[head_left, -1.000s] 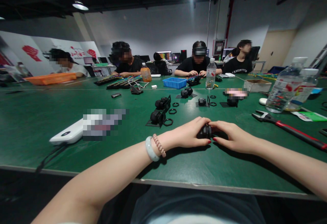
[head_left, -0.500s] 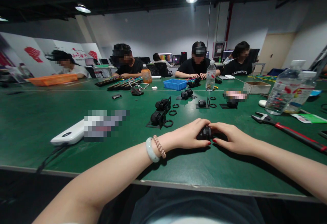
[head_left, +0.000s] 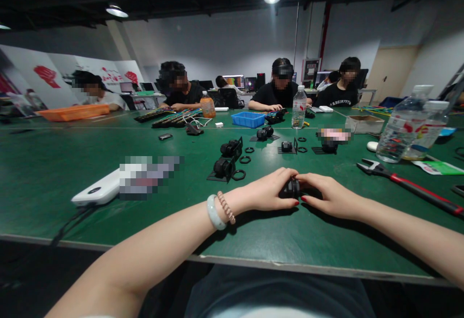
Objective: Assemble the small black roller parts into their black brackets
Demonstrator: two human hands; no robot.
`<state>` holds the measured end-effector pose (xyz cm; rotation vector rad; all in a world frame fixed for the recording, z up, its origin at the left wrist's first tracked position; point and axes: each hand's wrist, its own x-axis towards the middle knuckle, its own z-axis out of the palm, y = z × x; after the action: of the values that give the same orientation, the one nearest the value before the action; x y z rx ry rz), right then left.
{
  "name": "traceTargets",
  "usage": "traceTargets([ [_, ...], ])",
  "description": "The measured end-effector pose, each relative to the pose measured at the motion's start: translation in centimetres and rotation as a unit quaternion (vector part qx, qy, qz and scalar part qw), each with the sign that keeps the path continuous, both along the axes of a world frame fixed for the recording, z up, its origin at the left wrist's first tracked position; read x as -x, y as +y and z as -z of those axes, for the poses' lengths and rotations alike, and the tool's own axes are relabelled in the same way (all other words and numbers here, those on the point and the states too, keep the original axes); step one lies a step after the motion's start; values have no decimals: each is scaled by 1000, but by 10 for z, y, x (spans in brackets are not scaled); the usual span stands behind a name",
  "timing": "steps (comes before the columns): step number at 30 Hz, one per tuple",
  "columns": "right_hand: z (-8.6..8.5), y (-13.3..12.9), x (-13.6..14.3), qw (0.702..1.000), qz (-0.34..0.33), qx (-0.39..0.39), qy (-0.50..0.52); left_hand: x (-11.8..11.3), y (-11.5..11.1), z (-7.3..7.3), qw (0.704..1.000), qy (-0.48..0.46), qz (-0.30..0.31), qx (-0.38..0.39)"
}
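Observation:
Between my two hands, just above or on the green table (head_left: 188, 216), is a black round plastic fitting (head_left: 289, 190) with a ridged collar. My left hand (head_left: 274, 190) is closed around its left side, fingers over the top and thumb below. At the collar end, my right hand (head_left: 324, 195) curls its fingertips and thumb onto the fitting. Most of the fitting is hidden by the fingers. Left of my hands, similar black fittings (head_left: 224, 167) stand with slotted plates, and black ring nuts (head_left: 239, 175) lie flat beside them.
An adjustable wrench (head_left: 409, 182) with red-and-black handles lies at the right, near clear bottles (head_left: 402, 124). To the left rests a white power bank (head_left: 105, 187) with a black cord. Farther back are a blue tray (head_left: 248, 120), an orange tray (head_left: 74, 113) and several seated co-workers.
My hands and the fitting look the same as before. Across the table, a co-worker at the back right has shifted their head slightly.

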<state>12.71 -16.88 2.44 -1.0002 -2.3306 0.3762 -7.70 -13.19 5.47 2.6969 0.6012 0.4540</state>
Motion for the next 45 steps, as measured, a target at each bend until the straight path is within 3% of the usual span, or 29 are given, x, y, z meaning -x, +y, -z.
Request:
traceTargets([
  [45,-2,0,1,1000,-2,-9,-16,0,2,4,1000,-1,-3,-3],
])
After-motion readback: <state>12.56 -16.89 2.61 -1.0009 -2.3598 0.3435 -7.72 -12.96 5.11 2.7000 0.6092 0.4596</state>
